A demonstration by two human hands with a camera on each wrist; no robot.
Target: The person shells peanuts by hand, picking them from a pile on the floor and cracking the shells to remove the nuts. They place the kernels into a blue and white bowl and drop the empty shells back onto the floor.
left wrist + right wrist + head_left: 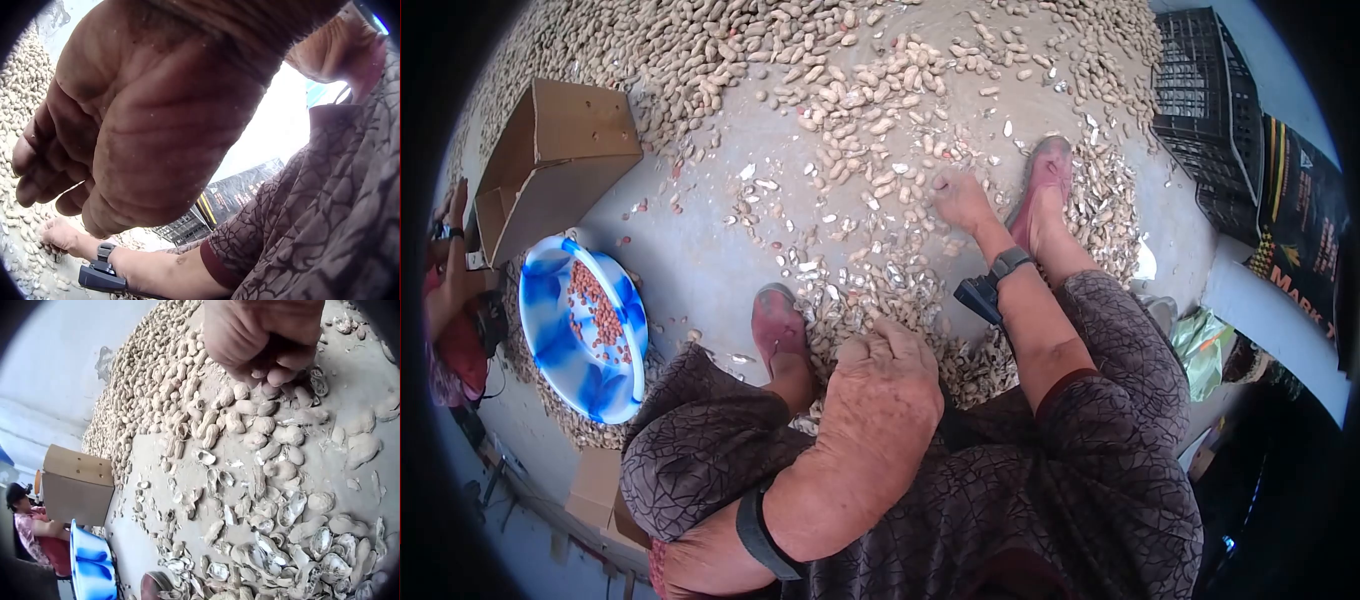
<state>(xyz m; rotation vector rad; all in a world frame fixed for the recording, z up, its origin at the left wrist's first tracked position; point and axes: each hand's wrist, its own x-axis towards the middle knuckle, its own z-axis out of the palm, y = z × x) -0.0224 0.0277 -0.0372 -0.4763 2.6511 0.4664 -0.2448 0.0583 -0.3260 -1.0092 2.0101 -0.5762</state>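
Note:
My left hand (890, 362) hangs low over the heap of peanut shells (870, 300) between the feet. Its fingers are loosely bent, and nothing shows in them in the left wrist view. Farther forward, my right hand (965, 203) reaches down to the floor beside the right shoe. In the right wrist view the right hand's fingers curl under, with the fingertips (282, 376) right at whole peanuts (249, 407) lying on the concrete. I cannot tell whether a peanut is pinched there, as the palm is hidden.
A blue and white basin (550, 345) with shelled red kernels stands at the left, near an open cardboard box (585, 125). A large peanut pile (700, 50) spreads ahead. Black crates (1208, 90) stand at the right. Another person (36, 528) sits beyond the box.

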